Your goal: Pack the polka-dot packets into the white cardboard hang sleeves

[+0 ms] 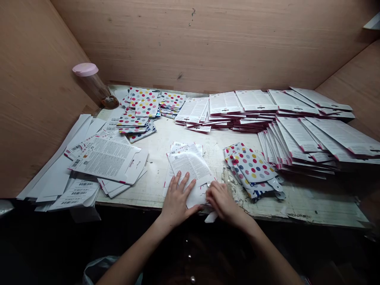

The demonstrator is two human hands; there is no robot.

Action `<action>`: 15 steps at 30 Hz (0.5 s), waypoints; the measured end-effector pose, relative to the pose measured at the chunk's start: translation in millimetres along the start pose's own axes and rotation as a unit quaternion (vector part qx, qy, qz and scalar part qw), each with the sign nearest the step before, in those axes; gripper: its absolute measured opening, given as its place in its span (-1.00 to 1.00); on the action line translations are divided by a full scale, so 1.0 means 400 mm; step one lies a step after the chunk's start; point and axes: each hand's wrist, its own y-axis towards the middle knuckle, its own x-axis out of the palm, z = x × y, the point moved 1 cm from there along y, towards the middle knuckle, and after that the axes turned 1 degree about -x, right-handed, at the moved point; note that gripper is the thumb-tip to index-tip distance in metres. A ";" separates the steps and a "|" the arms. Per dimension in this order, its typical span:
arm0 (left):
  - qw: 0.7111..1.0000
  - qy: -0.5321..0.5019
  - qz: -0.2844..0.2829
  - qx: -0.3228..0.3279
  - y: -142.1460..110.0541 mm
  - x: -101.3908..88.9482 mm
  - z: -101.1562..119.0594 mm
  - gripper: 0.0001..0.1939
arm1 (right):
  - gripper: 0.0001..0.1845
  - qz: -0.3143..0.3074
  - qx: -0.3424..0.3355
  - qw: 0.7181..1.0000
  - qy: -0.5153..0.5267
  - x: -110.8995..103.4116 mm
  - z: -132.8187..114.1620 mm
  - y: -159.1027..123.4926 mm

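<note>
A white printed card sleeve (190,164) lies at a slant near the table's front edge, on top of other printed cards (178,145). My left hand (178,198) rests on its lower part, fingers spread flat. At the sleeve's lower right, my right hand (221,200) is closed, its fingers curled and pressed together; what is in them is hidden. A white strip (211,217) sticks out below this hand, over the table edge. Just right of it lie several polka-dot packets (252,166) in a loose pile.
Printed sleeves (107,158) and white paper sheets (56,182) lie at left. Behind are more polka-dot packets (145,103) and a pink-lidded bottle (96,85). Stacks of sleeves (243,102) line the back, with more sleeves (308,136) at right. Wooden panels (190,47) enclose the table.
</note>
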 end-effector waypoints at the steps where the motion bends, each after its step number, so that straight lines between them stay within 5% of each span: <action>1: 1.000 0.001 0.004 0.006 0.000 -0.001 -0.002 -0.20 | -0.88 -0.045 -0.011 0.999 0.009 -0.022 -0.014 -0.032; 4: 0.997 0.005 0.028 0.065 -0.005 -0.006 -0.009 -0.29 | -0.89 -0.144 0.037 0.989 -0.005 -0.081 -0.024 -0.113; 7: 0.985 -0.010 0.062 0.161 -0.012 -0.012 -0.017 -0.54 | -0.92 -0.073 0.102 0.992 -0.028 -0.103 -0.004 -0.115; 11: 0.979 -0.067 0.088 0.168 -0.016 -0.018 -0.026 -0.77 | -0.71 0.000 -0.041 0.999 -0.032 -0.054 0.009 -0.028; 15: 0.986 -0.088 0.091 0.106 -0.012 -0.025 -0.022 -0.84 | -0.84 0.028 -0.091 0.995 -0.025 0.000 0.029 0.022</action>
